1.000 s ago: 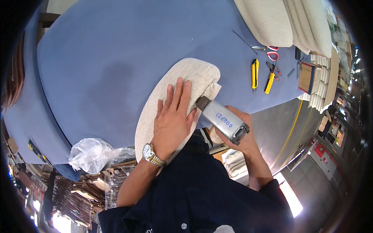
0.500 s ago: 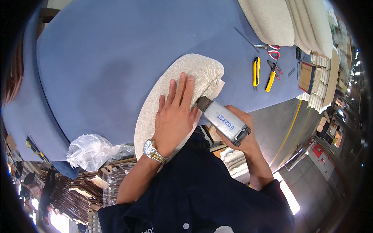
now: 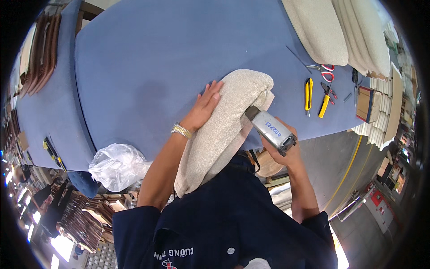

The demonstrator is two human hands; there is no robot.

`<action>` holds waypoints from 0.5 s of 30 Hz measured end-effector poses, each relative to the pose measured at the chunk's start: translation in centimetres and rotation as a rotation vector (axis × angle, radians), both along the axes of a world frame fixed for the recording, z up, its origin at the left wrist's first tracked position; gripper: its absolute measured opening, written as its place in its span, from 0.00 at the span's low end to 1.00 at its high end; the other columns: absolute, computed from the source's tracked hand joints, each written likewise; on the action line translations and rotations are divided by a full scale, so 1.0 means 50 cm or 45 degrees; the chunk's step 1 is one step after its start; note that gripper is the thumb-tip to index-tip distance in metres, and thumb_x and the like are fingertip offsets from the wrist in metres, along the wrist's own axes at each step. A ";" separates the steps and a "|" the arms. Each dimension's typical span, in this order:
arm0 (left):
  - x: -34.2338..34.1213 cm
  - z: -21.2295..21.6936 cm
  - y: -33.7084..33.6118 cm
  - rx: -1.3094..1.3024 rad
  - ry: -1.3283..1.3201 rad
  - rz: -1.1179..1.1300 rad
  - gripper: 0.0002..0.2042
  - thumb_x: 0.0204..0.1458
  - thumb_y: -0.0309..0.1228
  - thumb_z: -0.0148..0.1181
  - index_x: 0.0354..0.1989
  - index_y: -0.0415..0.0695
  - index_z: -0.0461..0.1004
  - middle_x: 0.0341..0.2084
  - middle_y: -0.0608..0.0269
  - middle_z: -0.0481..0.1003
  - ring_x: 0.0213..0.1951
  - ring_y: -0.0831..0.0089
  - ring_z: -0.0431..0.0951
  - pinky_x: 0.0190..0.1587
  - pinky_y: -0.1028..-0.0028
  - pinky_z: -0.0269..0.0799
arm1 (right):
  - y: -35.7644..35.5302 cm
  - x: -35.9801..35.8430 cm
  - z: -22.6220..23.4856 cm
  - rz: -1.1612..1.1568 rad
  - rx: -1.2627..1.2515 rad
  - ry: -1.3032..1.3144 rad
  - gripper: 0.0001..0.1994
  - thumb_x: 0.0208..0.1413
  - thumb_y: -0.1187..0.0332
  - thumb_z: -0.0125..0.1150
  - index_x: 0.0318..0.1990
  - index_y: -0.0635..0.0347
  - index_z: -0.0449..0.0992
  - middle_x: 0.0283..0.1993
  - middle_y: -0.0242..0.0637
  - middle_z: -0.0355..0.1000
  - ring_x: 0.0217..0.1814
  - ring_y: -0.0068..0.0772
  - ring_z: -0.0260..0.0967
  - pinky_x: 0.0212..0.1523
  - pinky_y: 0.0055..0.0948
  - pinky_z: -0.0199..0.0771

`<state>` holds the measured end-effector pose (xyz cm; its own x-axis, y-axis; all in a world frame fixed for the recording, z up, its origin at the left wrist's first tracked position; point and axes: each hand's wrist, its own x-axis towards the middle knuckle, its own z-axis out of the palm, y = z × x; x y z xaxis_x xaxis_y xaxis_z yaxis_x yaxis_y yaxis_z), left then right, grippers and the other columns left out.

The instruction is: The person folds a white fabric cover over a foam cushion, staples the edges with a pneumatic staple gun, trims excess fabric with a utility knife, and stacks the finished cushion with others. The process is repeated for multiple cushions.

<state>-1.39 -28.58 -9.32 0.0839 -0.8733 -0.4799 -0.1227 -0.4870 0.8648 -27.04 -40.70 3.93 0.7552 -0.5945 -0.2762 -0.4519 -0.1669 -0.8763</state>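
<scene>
A long beige woven-fabric cushion lies tilted at the near edge of the blue padded table, its near end against my dark shirt. Along its left edge rests my left hand, fingers stretched out and touching the fabric. My right hand is wrapped round a grey metal staple gun. The gun's dark nose meets the right side of the cushion, just below the folded fabric at its far end. Whether a staple is going in cannot be seen.
To the right lie a yellow utility knife, yellow-handled pliers and red-handled scissors. More beige cushions sit at the far right. A clear plastic bag lies at the table's left front, near another cutter.
My left hand has slid from the cushion's top to its left edge. The cushion has rolled to show more of its top face. The staple gun stays at the right side.
</scene>
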 end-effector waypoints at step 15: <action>-0.110 0.229 0.031 0.007 -0.660 -0.084 0.40 0.62 0.35 0.59 0.80 0.49 0.46 0.77 0.47 0.50 0.75 0.40 0.53 0.72 0.49 0.58 | 0.026 0.002 -0.011 -0.012 -0.155 -0.078 0.12 0.48 0.75 0.71 0.40 0.68 0.78 0.36 0.41 0.77 0.34 0.32 0.77 0.37 0.28 0.74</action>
<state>-6.89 -27.02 2.13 0.2564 -0.8824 -0.3945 -0.5651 -0.4680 0.6795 -26.94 -39.40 3.36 0.7625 -0.6282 -0.1551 -0.4001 -0.2693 -0.8760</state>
